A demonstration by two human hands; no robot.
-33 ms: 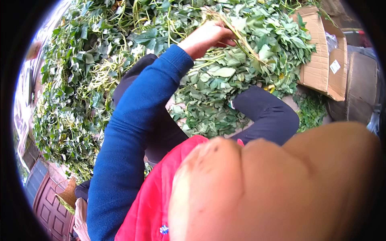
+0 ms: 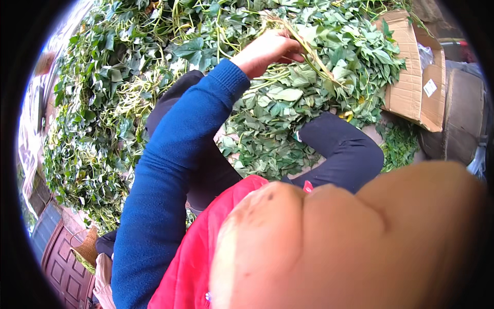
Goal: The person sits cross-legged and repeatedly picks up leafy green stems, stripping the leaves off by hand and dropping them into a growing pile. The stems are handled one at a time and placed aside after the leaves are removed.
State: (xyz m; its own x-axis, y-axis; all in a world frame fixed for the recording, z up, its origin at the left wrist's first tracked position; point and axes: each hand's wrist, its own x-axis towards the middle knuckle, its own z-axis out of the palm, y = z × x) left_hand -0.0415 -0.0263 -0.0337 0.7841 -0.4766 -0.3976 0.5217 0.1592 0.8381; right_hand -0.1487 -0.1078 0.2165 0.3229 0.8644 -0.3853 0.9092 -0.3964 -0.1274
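Note:
My left hand [image 2: 271, 52], in a blue sleeve, reaches out over a heap of cut green leaves [image 2: 278, 110]. Its fingers are closed on a long, pale yellowish vine stem [image 2: 314, 54] that slants down to the right across the leaves. My right hand [image 2: 329, 237] is very close and blurred, filling the lower right. Its fingers are bent and pressed together; their tips, and anything in them, are out of sight.
Leafy vines [image 2: 98, 118] lie in a thick spread on the left and far side. At the right, an open cardboard box [image 2: 404, 77] stands beside a dark, bulky object [image 2: 463, 110]. My bent knees [image 2: 345, 144] flank the leaf heap. A woven basket [image 2: 87, 247] is at lower left.
My right hand sits slightly lower in the picture. The left hand keeps its grip on the vine stem, nearly unmoved.

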